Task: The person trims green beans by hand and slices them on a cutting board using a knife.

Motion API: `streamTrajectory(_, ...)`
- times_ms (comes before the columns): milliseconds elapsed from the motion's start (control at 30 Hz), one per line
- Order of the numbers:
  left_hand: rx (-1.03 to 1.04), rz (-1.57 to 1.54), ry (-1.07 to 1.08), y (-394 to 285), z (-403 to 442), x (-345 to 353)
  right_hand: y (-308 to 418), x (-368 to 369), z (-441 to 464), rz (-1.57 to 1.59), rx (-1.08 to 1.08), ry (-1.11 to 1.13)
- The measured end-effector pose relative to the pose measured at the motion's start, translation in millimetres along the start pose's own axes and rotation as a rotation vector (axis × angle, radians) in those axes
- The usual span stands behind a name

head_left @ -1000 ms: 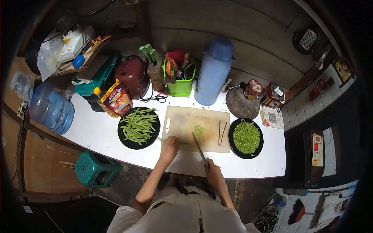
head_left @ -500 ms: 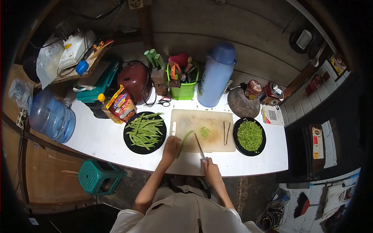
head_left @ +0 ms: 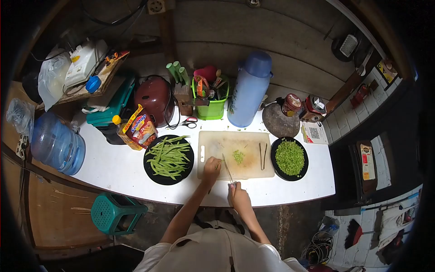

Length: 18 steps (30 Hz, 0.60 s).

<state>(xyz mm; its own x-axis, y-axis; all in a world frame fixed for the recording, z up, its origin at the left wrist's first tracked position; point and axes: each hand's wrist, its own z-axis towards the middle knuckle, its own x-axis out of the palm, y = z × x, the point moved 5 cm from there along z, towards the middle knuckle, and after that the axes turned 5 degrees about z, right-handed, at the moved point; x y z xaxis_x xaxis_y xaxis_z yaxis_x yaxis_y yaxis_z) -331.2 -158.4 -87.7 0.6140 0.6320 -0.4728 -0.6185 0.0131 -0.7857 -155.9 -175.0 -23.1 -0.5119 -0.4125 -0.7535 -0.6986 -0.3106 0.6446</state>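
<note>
My left hand [head_left: 211, 169] is closed around a green bean at the near left part of the cutting board [head_left: 213, 140]. Most of that bean is hidden by the fingers. In my right hand [head_left: 239, 196] is the handle of a knife [head_left: 228, 171], its blade pointing away from me, the tip close to the left fingers. Just beyond the blade lies a small pile of chopped green beans [head_left: 238, 157]. Two thin dark strips [head_left: 263, 155] rest on the board's right side. Whole green beans [head_left: 167, 156] fill a black plate to the left; finely chopped beans [head_left: 290, 157] fill another to the right.
Behind the board stand a blue thermos [head_left: 249, 90], a green utensil basket [head_left: 210, 110] and red-handled scissors [head_left: 189, 121]. A stone mortar [head_left: 280, 121] sits at the back right. At the left are a snack packet [head_left: 141, 127] and a large water jug [head_left: 59, 145].
My left hand has moved right and slightly up, closer to the knife. The bean, earlier stretched long across to the blade, now mostly lies within my fingers. The view has shifted slightly.
</note>
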Motion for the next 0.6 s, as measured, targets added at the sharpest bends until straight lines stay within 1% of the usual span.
streamTrajectory(100,-0.092,0.02,0.013,-17,-11,-10,0,2,-2,-0.026,-0.005,0.02)
streamTrajectory(133,-0.099,0.039,0.018,-15,-13,-9,-2,5,-2,-0.087,-0.011,0.057)
streamTrajectory(200,-0.117,0.074,0.032,-13,-13,-6,-2,4,-3,-0.096,-0.026,0.067)
streamTrajectory(300,-0.046,0.082,-0.035,-14,-15,-4,-2,-3,-1,-0.098,-0.041,0.083)
streamTrajectory(400,0.005,0.105,-0.146,-16,-16,-4,-4,-6,-2,-0.093,-0.044,0.12)
streamTrajectory(600,-0.099,0.163,-0.085,-21,-10,-2,-16,-11,8,-0.098,-0.059,0.2)
